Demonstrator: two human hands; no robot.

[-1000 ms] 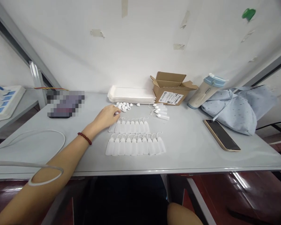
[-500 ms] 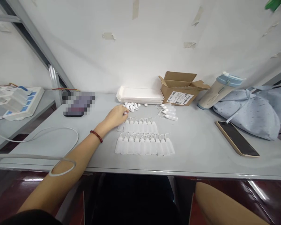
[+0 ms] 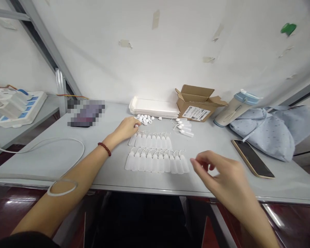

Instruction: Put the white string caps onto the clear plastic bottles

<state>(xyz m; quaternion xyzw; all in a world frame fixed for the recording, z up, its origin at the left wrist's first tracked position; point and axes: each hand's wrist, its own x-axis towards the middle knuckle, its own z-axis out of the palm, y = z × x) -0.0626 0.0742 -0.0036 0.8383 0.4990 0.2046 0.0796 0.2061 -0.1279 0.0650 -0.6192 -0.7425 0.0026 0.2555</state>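
Observation:
My left hand (image 3: 127, 128) rests at the left edge of a loose pile of small white caps (image 3: 145, 119), its fingers curled together; whatever is between the fingertips is too small to make out. Over the front right of the desk, my right hand (image 3: 222, 172) is slightly blurred, thumb and forefinger apart and nothing held. Between the hands lie two rows of small translucent squeeze bottles, a back row (image 3: 152, 142) and a front row (image 3: 156, 162), each with a thin strap at its neck. Several capped bottles (image 3: 186, 127) lie on their sides farther back.
Against the wall are a stack of white trays (image 3: 155, 107) and an open cardboard box (image 3: 196, 106). To the right stand a tumbler (image 3: 235, 107), a pale blue cloth bag (image 3: 263, 134) and a phone (image 3: 253, 158). A white cable (image 3: 64, 139) loops by my left forearm.
My right hand has risen from below the desk edge to above the desk, right of the front bottle row. My left hand stays by the caps. The view has shifted slightly.

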